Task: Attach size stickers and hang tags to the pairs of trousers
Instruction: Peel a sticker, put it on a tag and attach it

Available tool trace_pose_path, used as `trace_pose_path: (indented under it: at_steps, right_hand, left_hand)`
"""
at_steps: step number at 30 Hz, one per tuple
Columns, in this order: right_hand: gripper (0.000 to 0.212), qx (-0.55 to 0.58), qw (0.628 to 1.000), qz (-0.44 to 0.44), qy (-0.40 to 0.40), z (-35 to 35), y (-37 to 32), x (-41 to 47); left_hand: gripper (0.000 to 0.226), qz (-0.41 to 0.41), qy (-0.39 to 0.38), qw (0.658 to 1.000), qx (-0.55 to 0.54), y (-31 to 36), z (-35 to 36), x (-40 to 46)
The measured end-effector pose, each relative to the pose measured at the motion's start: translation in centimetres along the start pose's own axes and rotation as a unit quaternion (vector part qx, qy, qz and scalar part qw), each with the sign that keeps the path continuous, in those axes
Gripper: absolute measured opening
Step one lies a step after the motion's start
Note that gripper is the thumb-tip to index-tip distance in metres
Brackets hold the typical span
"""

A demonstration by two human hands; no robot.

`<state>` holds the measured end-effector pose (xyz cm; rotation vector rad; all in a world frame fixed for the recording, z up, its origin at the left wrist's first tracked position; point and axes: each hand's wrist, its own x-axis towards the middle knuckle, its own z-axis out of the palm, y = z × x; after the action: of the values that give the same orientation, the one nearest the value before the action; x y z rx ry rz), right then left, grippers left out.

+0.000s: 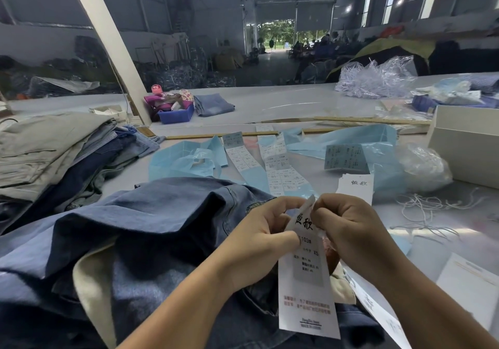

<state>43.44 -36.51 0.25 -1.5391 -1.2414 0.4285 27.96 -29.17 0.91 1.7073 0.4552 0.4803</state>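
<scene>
Both hands pinch the top end of a white hang tag (307, 276): the left hand (259, 240) curls its fingers and thumb on the tag's left edge, and the right hand (348, 230) clamps the upper right corner. The tag hangs down toward the near edge, a grey size sticker (307, 262) already on its face, printed "103#" and "XS". Under the hands lie blue denim trousers (135, 230), spread across the near left. Just beyond the right hand sits a stack of blank tags (356, 186). Farther off, strips of sticker sheets (278, 168) lie on blue backing. White strings (432, 208) lie loose to the right, and folded trousers (54, 154) pile up at far left.
</scene>
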Motion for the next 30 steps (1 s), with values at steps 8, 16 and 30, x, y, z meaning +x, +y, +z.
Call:
trace_pose_path:
  at_steps: [8,16,30]
  right_hand:
    - [0.022,0.057,0.998,-0.002,0.004,-0.2,0.6,-0.2]
    - [0.03,0.074,0.997,-0.025,-0.018,-0.4,0.9,-0.6]
    - [0.032,-0.022,0.997,-0.06,-0.037,-1.8,0.9,-1.2]
  left_hand:
    - [0.037,-0.005,-0.006,0.998,-0.055,0.1,0.1,0.8]
    - [0.01,0.002,0.058,0.998,0.02,0.9,0.5,2.5]
    - [0.015,-0.003,0.034,0.976,0.216,2.8,0.3,3.4]
